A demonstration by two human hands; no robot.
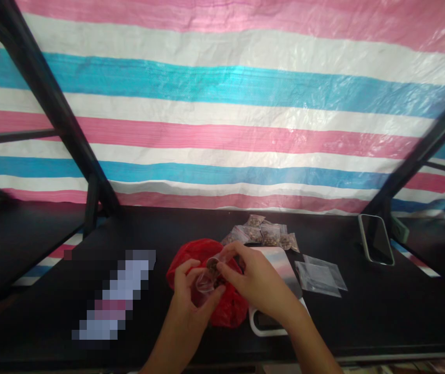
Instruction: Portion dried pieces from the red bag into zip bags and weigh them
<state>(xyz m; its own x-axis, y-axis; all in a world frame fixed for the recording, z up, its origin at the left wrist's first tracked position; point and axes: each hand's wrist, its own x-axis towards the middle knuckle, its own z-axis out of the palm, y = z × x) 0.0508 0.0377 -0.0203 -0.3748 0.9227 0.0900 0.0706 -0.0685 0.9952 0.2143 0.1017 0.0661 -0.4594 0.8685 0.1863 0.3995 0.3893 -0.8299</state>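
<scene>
Left hand: the left hand [189,293] is clamped lightly on a small clear bag [206,283], thumb on one side and fingers on the other.
Right hand: the right hand [257,280] pinches what looks like a small round container [212,264] between thumb and fingers; the blur makes its exact shape hard to tell.
Brown pieces: dark bits show in the container, right at the upper side of the clear bag – the two hands nearly meet here.
Red bag: a crumpled red plastic bag [228,311] lies on the bench [168,337], directly below both hands.
Scale: a white scale [257,324] with a shiny plate sits just right of the red bag, partly hidden by the right hand and forearm.
Filled bags: a cluster of small bags with brown contents [271,235] lies beyond the scale, some overlapping.
Flat bags: clear flat bags [319,278] overlap to the right of the scale.
Phone: a phone [376,241] leans upright near the right-hand pole, dark screen facing the person.
Left side: a pixelated patch covers something pale – unreadable.
Backdrop: a striped sheet [222,119] in pink, white and blue hangs behind dark poles [56,114].
</scene>
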